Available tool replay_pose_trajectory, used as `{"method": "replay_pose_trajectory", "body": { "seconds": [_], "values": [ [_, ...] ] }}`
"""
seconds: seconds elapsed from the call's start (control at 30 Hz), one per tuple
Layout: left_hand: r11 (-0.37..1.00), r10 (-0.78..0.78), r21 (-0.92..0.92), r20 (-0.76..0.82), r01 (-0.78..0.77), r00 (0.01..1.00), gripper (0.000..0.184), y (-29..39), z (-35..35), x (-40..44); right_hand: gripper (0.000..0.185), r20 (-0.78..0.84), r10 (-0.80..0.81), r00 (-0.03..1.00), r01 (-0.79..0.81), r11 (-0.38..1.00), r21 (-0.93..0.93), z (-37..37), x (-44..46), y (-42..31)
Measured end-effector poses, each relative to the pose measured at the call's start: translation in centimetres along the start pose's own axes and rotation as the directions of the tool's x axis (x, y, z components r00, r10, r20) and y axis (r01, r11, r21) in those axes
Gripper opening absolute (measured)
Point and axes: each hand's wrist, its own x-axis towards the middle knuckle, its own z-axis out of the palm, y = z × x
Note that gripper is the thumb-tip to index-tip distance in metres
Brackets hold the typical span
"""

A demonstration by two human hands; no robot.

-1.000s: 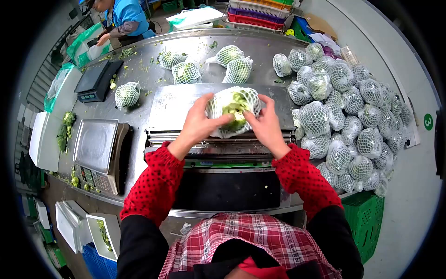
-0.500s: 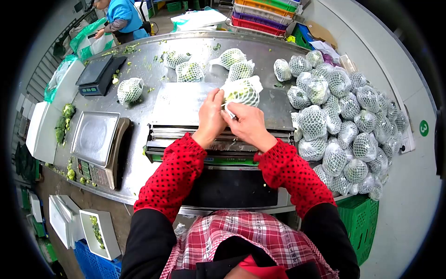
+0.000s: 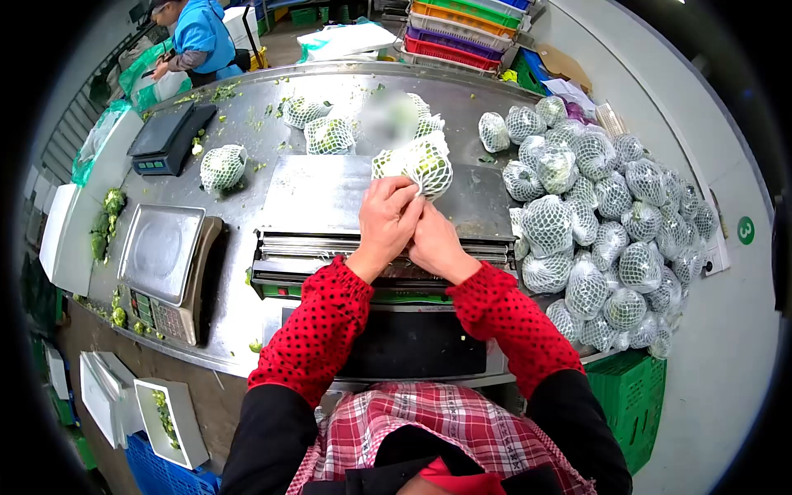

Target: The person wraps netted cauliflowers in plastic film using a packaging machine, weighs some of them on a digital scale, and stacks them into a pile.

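A pale green and white vegetable head in a white foam net (image 3: 431, 165) rests over the metal plate of the wrapping machine (image 3: 305, 186). Its near end meets my fingers. My left hand (image 3: 386, 216) is closed on the gathered net at that end. Pressed against it, my right hand (image 3: 439, 241) also pinches the net, and the fingertips of both hands meet. What exactly lies between the fingers is hidden. More netted heads (image 3: 330, 136) sit just beyond the plate, one of them behind a blurred patch. A single netted head (image 3: 223, 167) lies to the left.
A heap of netted, film-wrapped heads (image 3: 615, 194) fills the table's right side. Two scales (image 3: 161, 252) stand at the left, near green trimmings (image 3: 107, 223). Stacked colored crates (image 3: 462, 37) are behind the table. A person in blue (image 3: 202, 37) works at the far left.
My hands have come closer together at the near end of the netted head. The head has turned, with its gathered net now toward me. The whole view has shifted slightly.
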Motion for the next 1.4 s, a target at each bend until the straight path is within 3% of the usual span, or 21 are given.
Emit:
{"method": "replay_pose_trajectory", "body": {
  "seconds": [0.03, 0.1, 0.17, 0.23, 0.3, 0.33, 0.37, 0.4, 0.47, 0.5, 0.53, 0.57, 0.7, 0.77, 0.83, 0.9, 1.03, 1.1, 1.17, 1.23, 1.4],
  "values": [
    [0.991, 0.075, 0.104, 0.044, -0.080, 0.996, 0.013, -0.6, -0.5, -0.1, 0.017, 0.027, -0.160, 0.987, 0.162, 0.985, -0.063, -0.3, -0.1, 0.2],
    [0.965, 0.141, 0.209, 0.097, -0.158, 0.985, 0.018, -1.3, -1.0, -0.2, 0.023, 0.157, -0.072, 0.985, 0.062, 0.996, 0.068, -3.0, -0.8, 1.4],
    [0.910, 0.210, 0.334, 0.135, -0.244, 0.968, 0.028, -1.3, -0.5, -0.3, 0.033, -0.092, 0.213, 0.973, -0.211, 0.977, 0.035, -5.5, 1.1, 2.2],
    [0.911, 0.214, 0.321, 0.173, -0.260, 0.962, 0.031, -1.2, 0.3, -0.5, 0.049, -0.425, 0.006, 0.905, -0.103, 0.973, -0.205, -5.8, 4.4, 1.8],
    [0.897, 0.251, 0.298, 0.267, -0.327, 0.930, 0.036, -1.0, 0.6, -0.2, 0.067, -0.098, 0.305, 0.947, -0.309, 0.951, -0.031, -3.3, 5.8, 5.0],
    [0.938, 0.222, 0.218, 0.220, -0.269, 0.950, 0.028, -0.9, 0.5, -0.1, 0.066, -0.077, 0.264, 0.961, -0.256, 0.962, 0.097, -3.1, 6.3, 6.1],
    [0.934, 0.234, 0.220, 0.218, -0.281, 0.947, 0.028, -1.4, 0.3, 0.5, 0.066, -0.089, 0.257, 0.962, -0.248, 0.964, 0.098, -2.9, 6.3, 7.1],
    [0.998, 0.057, 0.024, 0.123, -0.060, 0.991, 0.021, -2.5, 0.0, 0.8, 0.065, -0.100, 0.248, 0.964, -0.234, 0.963, 0.134, -2.8, 6.2, 7.4],
    [0.863, -0.354, -0.352, 0.091, 0.362, 0.931, 0.010, -2.6, -1.2, 2.1, 0.061, -0.156, 0.226, 0.962, -0.186, 0.954, 0.233, -2.1, 5.7, 7.9],
    [0.851, -0.375, -0.373, 0.063, 0.370, 0.925, 0.013, -2.7, -1.5, 2.6, 0.061, -0.150, 0.227, 0.962, -0.189, 0.954, 0.234, -1.8, 5.5, 7.5],
    [0.989, -0.142, -0.038, -0.036, 0.140, 0.989, 0.020, -2.6, -2.1, 2.6, 0.060, -0.110, 0.289, 0.951, -0.222, 0.886, 0.407, -1.5, 5.4, 7.1],
    [0.943, 0.116, 0.318, -0.040, -0.098, 0.992, 0.026, -2.4, -2.7, 2.4, 0.059, -0.057, 0.345, 0.937, -0.254, 0.783, 0.568, -1.0, 5.1, 6.7],
    [0.927, -0.030, 0.374, 0.093, -0.007, 0.995, 0.041, -0.5, -4.6, 0.0, 0.053, -0.111, 0.126, 0.986, -0.083, 0.939, 0.333, -0.3, 3.1, 4.4],
    [0.939, -0.237, 0.272, 0.068, 0.210, 0.969, 0.048, -0.1, -4.3, -1.0, 0.055, -0.054, 0.103, 0.993, -0.082, 0.947, 0.310, -1.2, 3.6, 3.9],
    [0.928, -0.177, 0.351, 0.123, 0.124, 0.976, 0.045, 1.5, -4.7, -1.8, 0.059, 0.057, 0.162, 0.985, -0.170, 0.964, 0.205, -3.5, 3.5, 1.6],
    [0.941, -0.172, 0.307, 0.085, 0.139, 0.981, 0.047, 0.8, -3.8, -3.4, 0.063, -0.120, -0.006, 0.993, 0.028, 0.981, 0.191, -1.1, 2.6, 4.7],
    [0.914, -0.165, 0.389, 0.093, 0.117, 0.982, 0.051, 1.1, -2.9, -2.8, 0.063, 0.051, 0.098, 0.994, -0.107, 0.965, 0.241, -2.9, 3.6, 4.0],
    [0.916, -0.110, 0.397, 0.121, 0.054, 0.987, 0.060, 1.3, -3.4, -2.1, 0.064, -0.196, -0.155, 0.968, 0.105, 0.965, -0.240, -3.5, 3.5, 2.5],
    [0.904, -0.072, 0.428, 0.148, 0.002, 0.986, 0.065, 1.4, -3.0, -2.6, 0.064, -0.151, -0.183, 0.972, 0.153, 0.970, -0.187, -1.9, 2.5, 4.4],
    [0.890, -0.020, 0.452, 0.161, -0.056, 0.987, 0.070, 2.3, -2.9, -2.0, 0.060, -0.120, -0.049, 0.992, 0.046, 0.999, -0.024, -2.9, 2.8, 4.5],
    [0.847, 0.029, 0.515, 0.201, -0.131, 0.979, 0.080, 3.6, -4.6, -0.9, 0.080, -0.057, -0.053, 0.997, 0.044, 0.988, -0.151, -5.4, 2.5, 3.3]
  ]
}}
